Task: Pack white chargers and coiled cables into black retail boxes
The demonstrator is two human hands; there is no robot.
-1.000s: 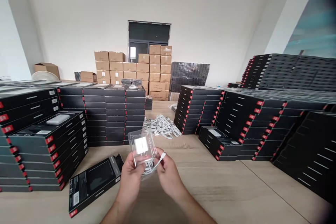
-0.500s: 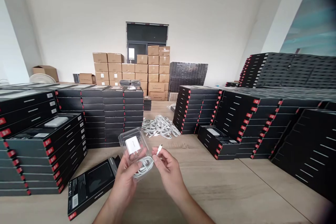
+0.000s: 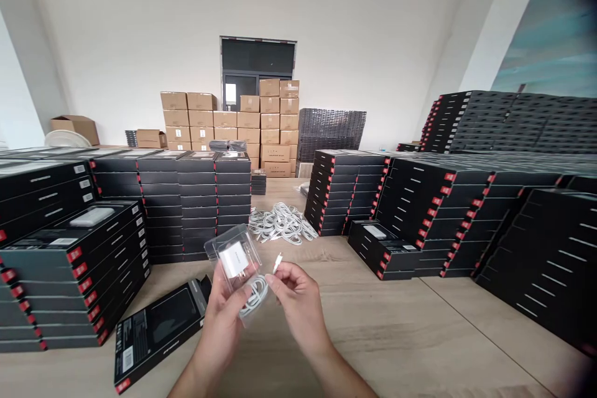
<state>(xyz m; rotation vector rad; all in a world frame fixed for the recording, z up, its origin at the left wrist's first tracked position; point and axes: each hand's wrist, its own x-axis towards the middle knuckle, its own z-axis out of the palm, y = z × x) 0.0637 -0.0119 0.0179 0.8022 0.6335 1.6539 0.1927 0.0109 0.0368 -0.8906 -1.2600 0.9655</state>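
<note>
Above the table (image 3: 382,336), a clear tray (image 3: 252,254) and a plug (image 3: 278,260) in hand

Held up tilted, well apart from the wood, the tray carries a white charger (image 3: 234,259) at its far end and a coiled cable (image 3: 255,294) nearer the wrists. The left hand (image 3: 222,310) grasps the tray from its side, thumb pressed over the coil. The right hand (image 3: 299,296) pinches the plug between thumb and forefinger, just beside the tray.

The plastic looks thin, light and rather slick; it would probably flex or dent under a hard squeeze, so its side walls seem the best hold. The charger is likely stiff and the heaviest part. The cable should be soft and springy, apt to uncoil, so the thumb on it makes sense; the plug is best taken by its firm casing.

To the left lies a black box (image 3: 161,331); beyond, a heap of white cables (image 3: 283,224).
</note>
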